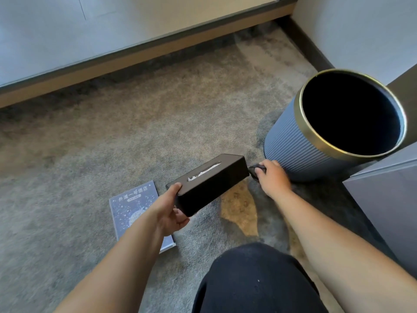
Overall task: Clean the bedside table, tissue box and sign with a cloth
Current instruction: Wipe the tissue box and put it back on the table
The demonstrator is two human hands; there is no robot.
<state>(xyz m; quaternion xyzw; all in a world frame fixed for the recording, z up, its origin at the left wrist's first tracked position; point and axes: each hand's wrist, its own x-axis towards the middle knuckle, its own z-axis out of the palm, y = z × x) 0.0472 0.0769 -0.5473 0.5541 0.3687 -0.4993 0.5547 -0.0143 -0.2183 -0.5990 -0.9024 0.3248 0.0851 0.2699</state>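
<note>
Left hand (171,210) gripping the near end of a black rectangular tissue box (211,185), thumb on the top edge, fingers curled underneath. Box held off the floor, tilted, its far end pointing toward the bin, white tissue showing through the slot in the top (slot facing up and to the left).

Right hand (272,175) closed around a dark grey bunched cloth (256,169), pressing it against the far end of the tissue box. Only a small fold of cloth visible between fingers and box.

Flat on the mottled grey-and-tan carpet (112,132), just under the left wrist: a blue rectangular sign with white printed characters and a clear edge (133,211), partly covered by the forearm.

Beside the right hand, nearly touching the knuckles: a round blue ribbed waste bin with a gold rim (320,141), standing upright, dark inside.

At the right edge, part of a grey bedside table (388,199), only its side panel and corner in view. Bottom centre, a knee in dark trousers (255,281). Along the top, a wooden skirting strip (144,55) below a pale wall.
</note>
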